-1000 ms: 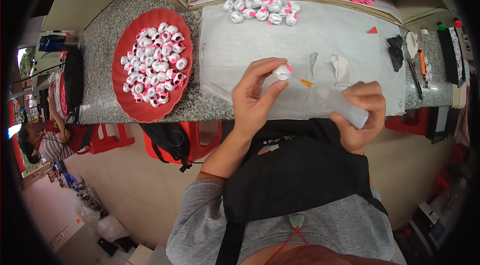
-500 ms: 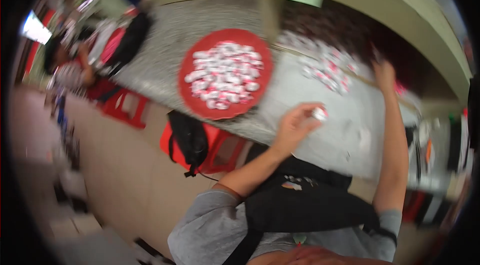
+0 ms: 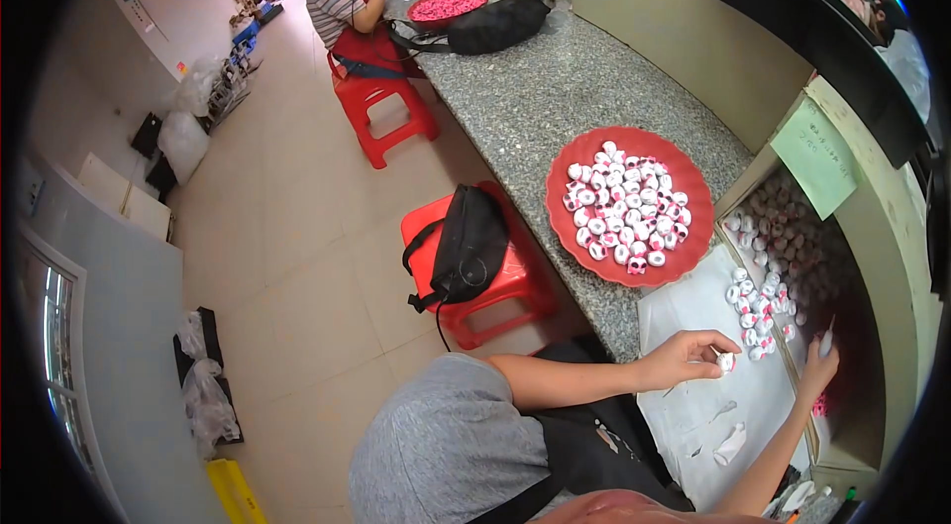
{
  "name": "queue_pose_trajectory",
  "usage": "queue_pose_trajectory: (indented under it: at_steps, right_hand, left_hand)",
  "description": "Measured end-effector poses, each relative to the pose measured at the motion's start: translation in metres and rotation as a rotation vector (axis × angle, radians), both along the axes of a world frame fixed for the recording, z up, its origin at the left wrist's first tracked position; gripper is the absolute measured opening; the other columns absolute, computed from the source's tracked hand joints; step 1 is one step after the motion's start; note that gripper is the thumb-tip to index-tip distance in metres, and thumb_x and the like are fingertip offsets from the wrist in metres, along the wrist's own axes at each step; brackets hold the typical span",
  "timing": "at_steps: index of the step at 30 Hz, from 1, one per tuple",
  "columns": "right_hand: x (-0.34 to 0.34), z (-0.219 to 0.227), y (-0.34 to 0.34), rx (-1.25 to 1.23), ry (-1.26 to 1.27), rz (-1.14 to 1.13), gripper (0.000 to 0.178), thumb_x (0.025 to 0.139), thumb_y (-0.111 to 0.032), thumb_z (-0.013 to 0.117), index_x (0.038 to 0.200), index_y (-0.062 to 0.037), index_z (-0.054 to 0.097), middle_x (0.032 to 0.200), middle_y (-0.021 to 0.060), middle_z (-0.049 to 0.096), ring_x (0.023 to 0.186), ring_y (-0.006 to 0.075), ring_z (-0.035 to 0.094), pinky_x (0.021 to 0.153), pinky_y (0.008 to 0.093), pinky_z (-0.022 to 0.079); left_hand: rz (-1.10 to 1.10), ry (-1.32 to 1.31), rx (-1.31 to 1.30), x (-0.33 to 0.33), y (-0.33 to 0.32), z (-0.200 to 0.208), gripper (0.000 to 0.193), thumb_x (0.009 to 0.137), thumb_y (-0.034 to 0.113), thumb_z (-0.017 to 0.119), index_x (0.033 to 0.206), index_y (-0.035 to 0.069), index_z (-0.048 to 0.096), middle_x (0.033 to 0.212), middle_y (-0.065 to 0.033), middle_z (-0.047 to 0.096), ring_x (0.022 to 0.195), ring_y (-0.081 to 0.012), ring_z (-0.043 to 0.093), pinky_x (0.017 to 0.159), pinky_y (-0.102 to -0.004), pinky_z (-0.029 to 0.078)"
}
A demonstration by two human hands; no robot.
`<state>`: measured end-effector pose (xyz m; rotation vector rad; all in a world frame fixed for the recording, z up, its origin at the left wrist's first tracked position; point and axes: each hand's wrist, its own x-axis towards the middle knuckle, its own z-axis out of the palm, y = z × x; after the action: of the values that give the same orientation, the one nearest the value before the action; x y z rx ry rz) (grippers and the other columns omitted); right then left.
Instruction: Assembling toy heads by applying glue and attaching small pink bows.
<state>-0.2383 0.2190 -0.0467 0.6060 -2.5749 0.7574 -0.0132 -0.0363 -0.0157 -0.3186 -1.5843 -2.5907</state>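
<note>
Over the white paper on the bench, my left hand is closed with its fingertips around a small white piece that has pink on it. My right hand, farther right at the mouth of the booth, grips a slim pale tool with a thin tip pointing up. Beyond my left hand lies a group of similar white-and-pink pieces, with others behind it against the booth. A round red tray with a scalloped rim stands farther away, filled with many such pieces.
A black bag rests on a red stool beside the bench. Along the granite counter a co-worker sits on another red stool, near a tray of pink pieces. A green note hangs on the booth.
My view has swung left, showing more floor and the co-worker, so the bench sits farther right. The left hand still holds the white piece; the tool in my right hand now shows sharply.
</note>
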Motion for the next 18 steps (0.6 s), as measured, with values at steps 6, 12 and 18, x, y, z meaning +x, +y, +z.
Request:
queue_pose_trajectory:
  at_steps: [6,12,18]
  right_hand:
    - [0.166,0.065,-0.06,-0.665,-0.463,0.073,0.002,0.073,-0.004,0.049,0.074,-0.0021,0.049,0.072,0.0034,0.051,0.05,0.0043,0.036,0.042,0.0165,0.029]
    - [0.227,0.054,-0.086,-0.954,-0.481,-0.006,0.006,0.069,0.002,0.051,0.073,-0.0005,0.048,0.07,0.004,0.047,0.056,0.0063,0.039,0.045,0.017,0.031]
    - [0.223,0.041,-0.086,-0.693,-0.265,-0.076,0.008,0.065,0.004,0.056,0.072,0.0012,0.052,0.067,0.0045,0.051,0.063,0.0088,0.046,0.051,0.0187,0.035]
  left_hand:
    - [-0.089,-0.008,0.197,0.003,0.02,-0.005,0.033,0.072,0.0,0.053,0.104,0.001,0.045,0.094,-0.0024,0.049,0.087,-0.0078,0.046,0.078,-0.0224,0.037]
    - [-0.26,-0.01,0.266,0.011,0.046,-0.007,0.033,0.074,0.003,0.054,0.105,-0.001,0.043,0.101,-0.0057,0.048,0.097,-0.0125,0.044,0.083,-0.0267,0.036]
    - [-0.176,-0.064,0.16,0.013,0.039,-0.004,0.03,0.073,-0.003,0.051,0.103,-0.002,0.044,0.103,-0.0102,0.049,0.098,-0.0156,0.045,0.084,-0.0292,0.036]
